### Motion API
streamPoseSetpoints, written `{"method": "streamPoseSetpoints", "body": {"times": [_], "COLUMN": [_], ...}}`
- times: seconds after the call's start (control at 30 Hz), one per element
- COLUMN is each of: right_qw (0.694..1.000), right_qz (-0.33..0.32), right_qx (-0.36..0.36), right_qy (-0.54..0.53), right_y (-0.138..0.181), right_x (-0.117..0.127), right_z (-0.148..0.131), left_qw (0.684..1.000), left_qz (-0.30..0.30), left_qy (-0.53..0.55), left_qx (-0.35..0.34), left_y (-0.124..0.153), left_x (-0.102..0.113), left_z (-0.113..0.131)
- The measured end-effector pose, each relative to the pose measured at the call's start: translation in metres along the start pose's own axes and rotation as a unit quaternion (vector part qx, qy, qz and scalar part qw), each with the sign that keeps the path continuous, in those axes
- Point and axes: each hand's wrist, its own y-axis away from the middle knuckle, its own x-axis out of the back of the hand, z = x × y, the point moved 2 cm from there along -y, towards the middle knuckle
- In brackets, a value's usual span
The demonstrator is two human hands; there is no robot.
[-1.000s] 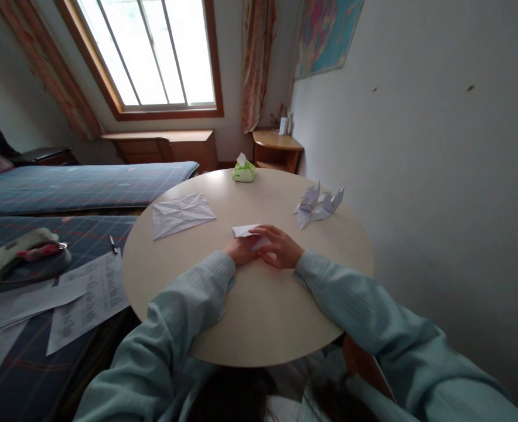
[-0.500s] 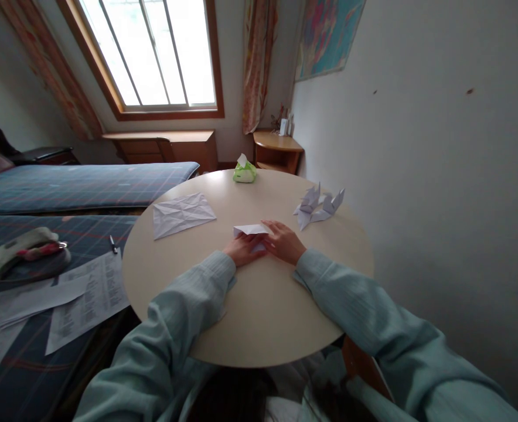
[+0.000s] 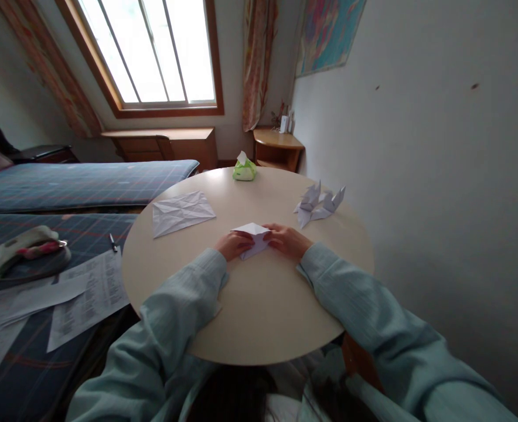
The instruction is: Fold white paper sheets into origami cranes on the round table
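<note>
A small folded white paper (image 3: pixel 252 237) lies on the round beige table (image 3: pixel 259 316), held between both my hands. My left hand (image 3: pixel 230 243) pinches its left side, fingers closed on the paper's edge. My right hand (image 3: pixel 288 240) grips its right side, fingertips on the top fold. The paper's upper flap is raised a little off the table. Both arms wear pale blue-green sleeves.
A creased white sheet (image 3: pixel 180 212) lies at the table's left. Folded paper figures (image 3: pixel 318 204) stand at the right, near the wall. A green tissue pack (image 3: pixel 244 169) sits at the far edge. Printed papers (image 3: pixel 87 293), a pen (image 3: pixel 113 242) and a pouch (image 3: pixel 21 249) lie on the bed at left.
My right hand has slid off the top of the paper to its right edge, and both hands have shifted a little farther out. The paper now shows more and its flap is lifted.
</note>
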Motion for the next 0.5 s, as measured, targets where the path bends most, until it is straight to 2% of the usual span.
{"method": "streamPoseSetpoints", "body": {"times": [0.2, 0.37, 0.5], "right_qw": [0.997, 0.995, 0.993], "right_qz": [0.051, 0.095, 0.113], "right_qx": [0.004, -0.015, -0.02], "right_qy": [-0.058, -0.03, 0.033], "right_y": [-0.007, -0.016, -0.02], "right_x": [-0.01, -0.012, -0.014], "right_z": [0.011, 0.006, -0.001], "left_qw": [0.999, 0.999, 1.0], "left_qz": [-0.014, -0.018, -0.014], "left_qy": [0.03, 0.026, -0.004], "left_qx": [-0.016, 0.0, -0.008], "left_y": [0.007, 0.015, 0.016], "left_x": [0.004, 0.003, 0.001], "left_z": [-0.002, 0.0, 0.004]}}
